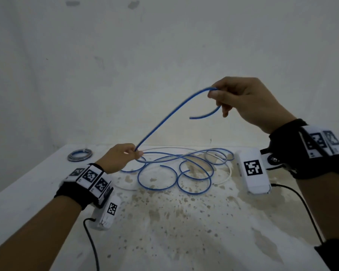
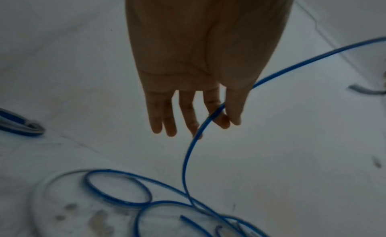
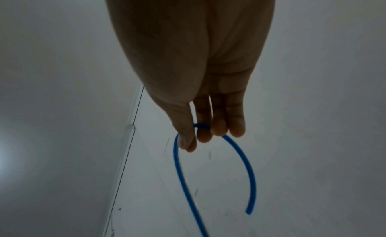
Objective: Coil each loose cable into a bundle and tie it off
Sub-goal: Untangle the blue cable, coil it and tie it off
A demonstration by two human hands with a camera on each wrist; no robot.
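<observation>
No words, brand names or numbers can be read anywhere. The only signs are black-and-white square code patterns, printed on the left wristband [image 1: 90, 177], the right wristband [image 1: 321, 142] and the two white camera boxes [image 1: 252, 170] under the wrists. Beside some of these patterns there are very small marks, too small to read.

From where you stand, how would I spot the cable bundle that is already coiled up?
Start at the white table and look to its far left corner, beyond the left hand. There lies the coiled bundle, a small flat ring of blue and grey turns. Unlike the loose blue cable and the white cable sprawled mid-table, it is neatly wound and lies alone.
</observation>
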